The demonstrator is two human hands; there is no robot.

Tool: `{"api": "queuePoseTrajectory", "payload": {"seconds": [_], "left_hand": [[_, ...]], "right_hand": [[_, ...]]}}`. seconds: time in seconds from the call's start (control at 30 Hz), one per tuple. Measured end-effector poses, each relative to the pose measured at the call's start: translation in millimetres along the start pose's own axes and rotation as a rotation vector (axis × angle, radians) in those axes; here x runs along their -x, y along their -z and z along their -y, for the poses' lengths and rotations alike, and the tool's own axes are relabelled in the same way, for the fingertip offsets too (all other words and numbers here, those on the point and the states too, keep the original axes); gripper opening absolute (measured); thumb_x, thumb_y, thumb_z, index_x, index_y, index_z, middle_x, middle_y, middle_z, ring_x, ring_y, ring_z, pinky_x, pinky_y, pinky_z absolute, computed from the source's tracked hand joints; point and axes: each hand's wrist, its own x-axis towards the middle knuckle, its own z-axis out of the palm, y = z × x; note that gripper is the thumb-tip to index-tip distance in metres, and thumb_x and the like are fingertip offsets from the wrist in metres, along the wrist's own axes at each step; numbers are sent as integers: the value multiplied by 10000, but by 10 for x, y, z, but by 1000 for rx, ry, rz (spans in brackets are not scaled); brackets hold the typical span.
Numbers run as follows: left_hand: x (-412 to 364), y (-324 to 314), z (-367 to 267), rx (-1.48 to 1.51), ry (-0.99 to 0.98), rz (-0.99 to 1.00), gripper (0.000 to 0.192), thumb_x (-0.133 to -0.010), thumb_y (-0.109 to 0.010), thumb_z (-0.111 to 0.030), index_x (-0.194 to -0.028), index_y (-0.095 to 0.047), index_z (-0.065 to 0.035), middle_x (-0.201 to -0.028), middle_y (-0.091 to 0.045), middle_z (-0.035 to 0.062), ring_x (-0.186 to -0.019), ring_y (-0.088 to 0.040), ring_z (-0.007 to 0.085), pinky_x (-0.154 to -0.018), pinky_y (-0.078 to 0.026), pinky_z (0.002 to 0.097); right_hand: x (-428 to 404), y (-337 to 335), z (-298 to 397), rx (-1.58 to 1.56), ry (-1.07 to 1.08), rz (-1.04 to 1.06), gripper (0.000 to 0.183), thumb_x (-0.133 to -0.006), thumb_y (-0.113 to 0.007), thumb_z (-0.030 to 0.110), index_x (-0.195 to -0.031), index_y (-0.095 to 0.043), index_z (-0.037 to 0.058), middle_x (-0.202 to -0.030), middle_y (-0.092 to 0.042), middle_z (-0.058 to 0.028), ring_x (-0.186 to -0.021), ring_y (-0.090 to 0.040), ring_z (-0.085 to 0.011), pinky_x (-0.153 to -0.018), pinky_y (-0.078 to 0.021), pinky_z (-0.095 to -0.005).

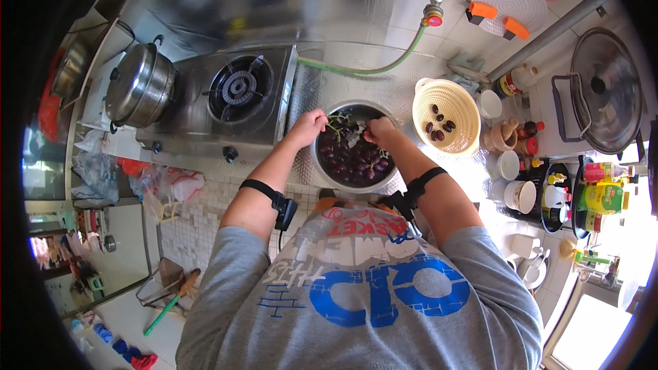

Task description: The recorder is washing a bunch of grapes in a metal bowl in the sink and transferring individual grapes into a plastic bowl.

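Observation:
Dark purple grapes [354, 162] fill much of a round metal pot [323, 164] on the metal-covered counter before me. My left hand [310, 127], over the pot's upper left rim, pinches a green grape stem [336, 126] that reaches in over the grapes. At the upper right of the pot, my right hand [379, 131] has its fingers curled down at the fruit; what lies between them is hard to make out. Just right of the pot, a cream plastic colander [465, 136] holds several loose grapes [437, 135].
A gas stove [193, 108] with a lidded steel pot [141, 85] stands left. A green hose [380, 69] runs behind the grape pot. White bowls [489, 104], a wooden mortar [498, 137] and bottles [509, 82] line the right side. A large lid [606, 92] is at far right.

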Motion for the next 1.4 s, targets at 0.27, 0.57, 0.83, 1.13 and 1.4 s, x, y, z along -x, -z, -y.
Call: {"api": "queuePoseTrajectory", "payload": {"seconds": [0.27,0.57,0.83,1.13,1.4], "left_hand": [[-41,-11,-107,-97,-33,12,199,-899,-493,-211,-898,-600,-43,-730,-652,104,-707,-630,273,-675,-483,377],[-26,-41,-92,-58,-39,-18,201,-907,-496,-216,-916,-600,-44,-748,-651,104,-725,-631,261,-685,-484,366],[-13,-38,-54,-83,-26,-10,196,-907,-503,-215,-925,-601,-46,-744,-648,106,-722,-631,259,-682,-484,361],[-48,-40,-126,-68,-31,-8,201,-908,-504,-217,-930,-600,-42,-749,-651,115,-724,-633,261,-680,-487,365],[-45,-55,-43,-70,-34,-16,204,-904,-499,-217,-926,-600,-40,-750,-650,115,-729,-634,264,-683,-486,369]], "right_hand": [[-340,96,-304,1399,1076,-105,262,-824,-426,119,-934,-535,-93,-901,-614,-294,-840,-625,-419,-774,-505,-459],[355,67,51,1526,698,14,278,-884,-410,149,-1013,-573,-35,-999,-628,-274,-915,-636,-396,-790,-522,-452],[354,124,51,1483,795,-13,334,-909,-399,223,-1008,-596,-28,-987,-654,-227,-942,-640,-371,-819,-512,-462],[-82,121,-259,1323,1045,-206,361,-931,-415,284,-939,-662,22,-963,-656,-214,-932,-639,-381,-829,-516,-440],[542,-44,153,1347,661,-140,277,-848,-474,172,-862,-646,-45,-997,-620,-256,-969,-626,-375,-817,-514,-460]]}}
